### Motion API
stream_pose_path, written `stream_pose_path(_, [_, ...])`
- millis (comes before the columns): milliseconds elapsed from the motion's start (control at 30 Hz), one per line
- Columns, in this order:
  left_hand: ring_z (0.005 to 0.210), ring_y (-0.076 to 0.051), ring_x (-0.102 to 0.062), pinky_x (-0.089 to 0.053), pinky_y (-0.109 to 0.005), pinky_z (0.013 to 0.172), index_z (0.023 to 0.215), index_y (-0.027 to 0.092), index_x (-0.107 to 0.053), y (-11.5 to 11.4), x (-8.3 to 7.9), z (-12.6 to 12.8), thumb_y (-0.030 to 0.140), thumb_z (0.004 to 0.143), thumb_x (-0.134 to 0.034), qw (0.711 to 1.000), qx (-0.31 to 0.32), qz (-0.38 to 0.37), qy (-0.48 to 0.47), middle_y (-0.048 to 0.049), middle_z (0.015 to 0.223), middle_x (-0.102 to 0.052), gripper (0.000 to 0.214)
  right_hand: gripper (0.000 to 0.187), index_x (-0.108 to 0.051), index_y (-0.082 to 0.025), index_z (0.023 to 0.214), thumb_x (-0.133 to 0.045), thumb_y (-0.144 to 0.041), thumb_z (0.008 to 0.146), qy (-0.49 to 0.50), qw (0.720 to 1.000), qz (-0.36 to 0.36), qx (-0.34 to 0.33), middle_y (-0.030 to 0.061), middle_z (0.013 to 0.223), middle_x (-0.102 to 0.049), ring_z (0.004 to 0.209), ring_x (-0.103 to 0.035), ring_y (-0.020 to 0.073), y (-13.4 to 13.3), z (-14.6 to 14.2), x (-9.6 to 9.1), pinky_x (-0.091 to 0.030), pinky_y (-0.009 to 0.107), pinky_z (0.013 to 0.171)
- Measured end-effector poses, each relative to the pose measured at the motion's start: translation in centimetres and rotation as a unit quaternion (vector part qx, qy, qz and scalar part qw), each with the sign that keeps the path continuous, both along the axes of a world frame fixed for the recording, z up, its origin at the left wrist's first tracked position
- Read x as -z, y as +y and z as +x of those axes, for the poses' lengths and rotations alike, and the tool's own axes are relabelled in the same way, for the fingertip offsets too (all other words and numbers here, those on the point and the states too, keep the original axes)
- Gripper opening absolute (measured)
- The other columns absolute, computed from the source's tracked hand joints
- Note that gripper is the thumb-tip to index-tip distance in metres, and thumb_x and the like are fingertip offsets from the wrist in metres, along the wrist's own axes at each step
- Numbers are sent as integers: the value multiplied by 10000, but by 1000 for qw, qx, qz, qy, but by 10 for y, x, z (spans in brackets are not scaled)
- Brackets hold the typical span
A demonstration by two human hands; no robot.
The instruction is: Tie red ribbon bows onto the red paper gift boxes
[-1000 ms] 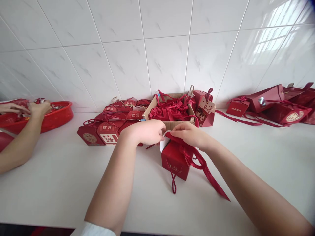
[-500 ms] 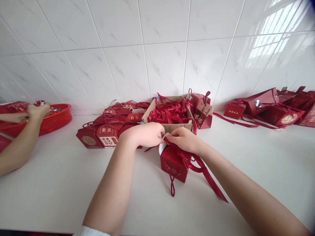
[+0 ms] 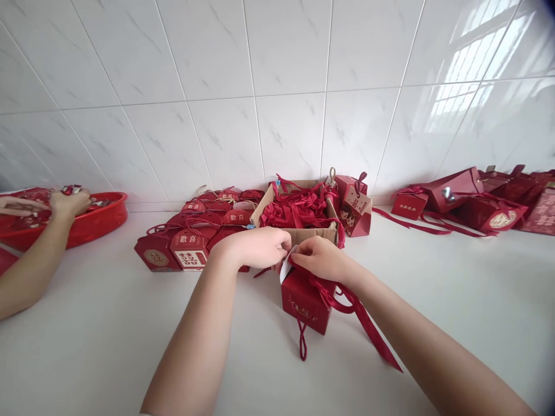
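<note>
A red gift box stands on the white counter in front of me, its top partly open and the white inside of a flap showing. At the flap's left side, my left hand is closed with its fingertips pinched on the box. My right hand pinches the box's top edge from the right; its fingers partly hide what they grip. A wide red ribbon with loops lies over the box's right side and trails onto the counter. A twisted red cord loop hangs from the front.
Right behind the box is a cardboard carton filled with red ribbons. Rows of red boxes stand to its left. More red boxes lie at the right. A co-worker's hands are over a red basin at the left.
The view has tilted up slightly, so everything sits lower in the picture. My hands stay at the box top with small finger movements. The co-worker's hands have shifted over the basin.
</note>
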State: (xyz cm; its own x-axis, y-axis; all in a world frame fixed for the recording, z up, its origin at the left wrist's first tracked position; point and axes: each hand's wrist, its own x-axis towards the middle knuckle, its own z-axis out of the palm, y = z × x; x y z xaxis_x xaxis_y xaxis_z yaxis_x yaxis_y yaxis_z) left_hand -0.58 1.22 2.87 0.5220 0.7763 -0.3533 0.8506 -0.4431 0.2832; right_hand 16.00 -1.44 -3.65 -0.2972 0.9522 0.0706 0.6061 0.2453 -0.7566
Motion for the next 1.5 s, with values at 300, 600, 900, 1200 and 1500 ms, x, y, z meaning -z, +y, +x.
stream_pose_path(300, [425, -115, -392, -261, -253, 413, 794, 232, -506, 9, 10, 0, 236, 702, -471, 1000, 6, 16, 10, 17, 632, -560, 98, 262, -432, -187, 575, -465, -326, 794, -16, 1000, 3, 6, -48, 514, -398, 476, -344, 88, 0, 0, 3, -249, 236, 441])
stream_pose_path(600, [493, -122, -463, -300, -248, 432, 822, 234, -439, -4, 0, -4, 266, 817, -411, 989, -24, 110, -97, -10, 796, -629, 43, 275, -604, -217, 908, -531, -470, 830, -57, 998, 20, -15, 49, 954, -647, 837, -595, 183, -12, 28, -20, -450, 278, 677])
stream_pose_path(900, [654, -126, -543, -383, -253, 591, 855, 223, -454, -36, -21, -1, 286, 925, -373, 916, -18, 261, -304, 10, 742, -613, 124, 571, -527, -289, 1172, -626, -618, 715, -186, 981, -48, -28, 62, 1039, -624, 846, -602, 237, -34, 42, -36, -437, 299, 624])
stream_pose_path(1200, [733, -147, -598, -454, -268, 693, 856, 217, -470, -51, -29, 2, 271, 894, -471, 816, -15, 235, -527, 19, 717, -588, 66, 814, -350, -298, 1406, -696, -408, 677, -191, 976, -41, -91, 82, 1299, -523, 1081, -542, 278, -19, 24, -25, -430, 280, 662])
stream_pose_path(1500, [724, -174, -592, -476, -316, 669, 766, 185, -479, -46, -38, -10, 245, 882, -433, 804, 3, 39, -593, -46, 772, -612, 139, 352, -644, -222, 1021, -528, -500, 840, -216, 976, -11, 21, 100, 945, -656, 811, -609, 248, -25, 47, -38, -423, 312, 625])
